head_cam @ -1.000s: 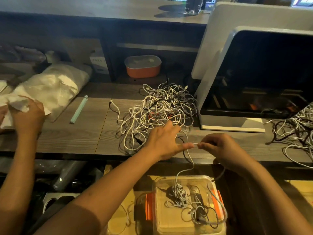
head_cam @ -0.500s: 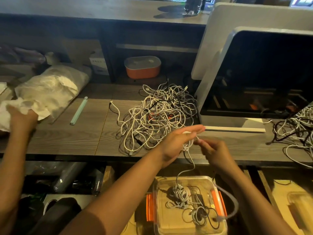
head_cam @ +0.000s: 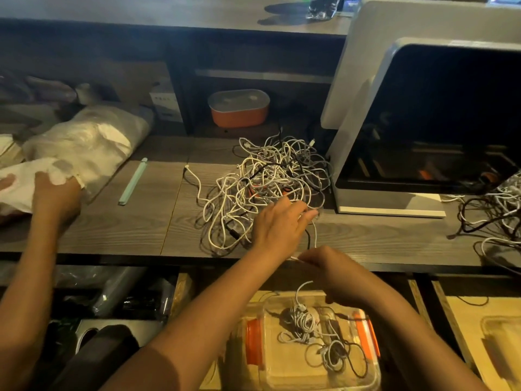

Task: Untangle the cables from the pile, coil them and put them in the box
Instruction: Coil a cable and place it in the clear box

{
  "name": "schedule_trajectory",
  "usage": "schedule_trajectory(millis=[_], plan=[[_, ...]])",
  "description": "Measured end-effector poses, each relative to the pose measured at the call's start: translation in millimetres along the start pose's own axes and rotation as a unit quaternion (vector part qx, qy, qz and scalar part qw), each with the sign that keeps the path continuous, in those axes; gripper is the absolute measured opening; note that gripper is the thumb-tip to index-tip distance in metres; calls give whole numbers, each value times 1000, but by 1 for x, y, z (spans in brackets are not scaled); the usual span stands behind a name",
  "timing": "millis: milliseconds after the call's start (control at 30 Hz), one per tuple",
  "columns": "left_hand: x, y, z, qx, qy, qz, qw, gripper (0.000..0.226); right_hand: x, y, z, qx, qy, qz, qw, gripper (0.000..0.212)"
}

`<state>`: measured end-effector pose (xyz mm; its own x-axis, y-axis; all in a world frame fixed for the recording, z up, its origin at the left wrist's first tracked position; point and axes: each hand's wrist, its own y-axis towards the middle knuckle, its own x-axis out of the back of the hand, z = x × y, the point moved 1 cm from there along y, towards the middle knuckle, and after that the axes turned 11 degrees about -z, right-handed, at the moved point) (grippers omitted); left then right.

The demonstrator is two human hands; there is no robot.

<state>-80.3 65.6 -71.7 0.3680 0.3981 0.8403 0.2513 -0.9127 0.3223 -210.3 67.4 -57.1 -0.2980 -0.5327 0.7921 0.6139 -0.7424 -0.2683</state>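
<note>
Left hand (head_cam: 280,224) is over the near right side of the pile (head_cam: 267,176), fingers curled, pinching a white cable (head_cam: 315,235) at the fingertips. Right hand (head_cam: 332,268) is at the front edge of the worktop (head_cam: 141,227), pinching the same cable lower down. From there the cable appears to drop past the edge into the box (head_cam: 287,372).

The box sits below the front edge, centre-right. It already holds a coiled bundle (head_cam: 303,320) and some loose loops. The pile is mid-worktop; its near side comes close to the front edge and its far right side lies just beside the grey appliance (head_cam: 380,200).

Risks as I read them:
- Can't tell whether the cable's far end is free of the pile. If it's threaded through, a hard pull tightens knots or drags the whole pile over the front edge.
- The tail seems to end on the bundle in the box. Drawing it up to coil could hook the bundle and lift it out or undo it.
- A plug could catch on a loop or against the appliance base, which strains the connector.
- The span between the hands is short. Coiling with slack left in the box likely gives a loose coil that re-tangles with the loops there.
- The second tangle (head_cam: 496,210) at the right edge is well apart, no issue.
</note>
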Motion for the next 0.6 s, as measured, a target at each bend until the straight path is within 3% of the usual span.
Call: schedule_trajectory(millis=[100,233,367,500,567,600], plan=[[-2,-2,7,4,53,46,998,58,9,2,-7,-7,-107,-52,993,13],[1,-7,14,-21,44,137,989,99,25,-1,-11,-7,-72,-137,988,18],[-1,-19,11,-19,30,202,979,66,41,-3,-17,-6,8,-169,986,15],[-4,-24,9,-107,101,218,965,33,43,-3,-27,-18,82,-160,983,13],[-5,-24,10,-72,40,258,963,33,42,-3,-33,-19,117,-168,979,14],[-6,-23,11,-15,-47,279,959,37,40,-3,-36,-24,133,-178,975,13]])
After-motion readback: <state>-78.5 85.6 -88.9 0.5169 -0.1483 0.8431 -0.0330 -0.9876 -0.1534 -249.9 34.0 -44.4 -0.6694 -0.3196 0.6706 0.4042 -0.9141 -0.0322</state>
